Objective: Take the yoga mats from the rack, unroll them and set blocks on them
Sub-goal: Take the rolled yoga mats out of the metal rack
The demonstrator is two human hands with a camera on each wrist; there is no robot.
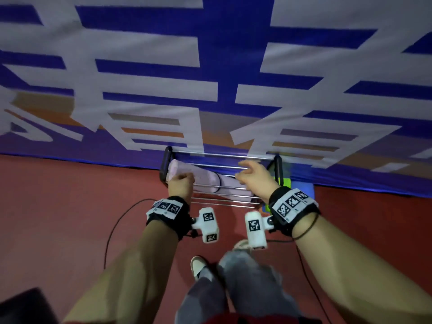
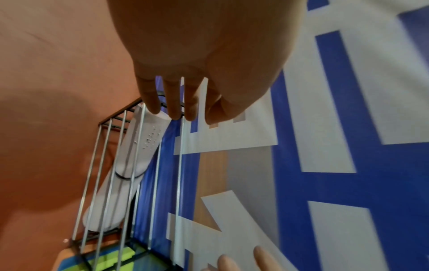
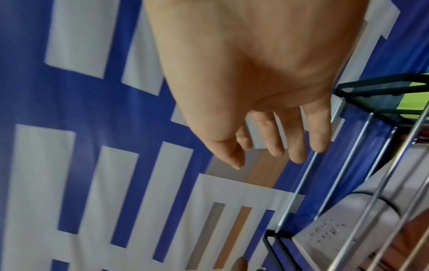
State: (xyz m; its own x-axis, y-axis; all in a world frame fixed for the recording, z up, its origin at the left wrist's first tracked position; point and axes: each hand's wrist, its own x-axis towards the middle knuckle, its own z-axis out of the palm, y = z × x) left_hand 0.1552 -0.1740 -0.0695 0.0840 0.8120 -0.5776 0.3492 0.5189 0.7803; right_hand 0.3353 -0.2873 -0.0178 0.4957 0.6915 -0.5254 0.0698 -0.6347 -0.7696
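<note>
1. Beneath both hands, the rolled yoga mat [image 1: 203, 181] lies along the rack [image 1: 278, 167], under its top metal bars [image 1: 219, 165].
2. Over the mat's near end, the left hand [image 1: 181, 183] reaches with fingers extended, fingertips [image 2: 154, 104] at the roll's end; it grips nothing yet.
3. Further along the roll, the right hand [image 1: 253, 175] hovers above the bars, fingers loose and parted, holding nothing.
4. Judging by its look, the mat is light, soft foam, squashy under pressure; a black band [image 2: 126, 177] keeps it rolled. Best taken at both ends.
5. Those bars block a straight lift, so it likely slides out endways.
6. Beyond the right hand sit green blocks [image 1: 287, 182]; a blue-and-white banner [image 1: 210, 66] hangs behind.
</note>
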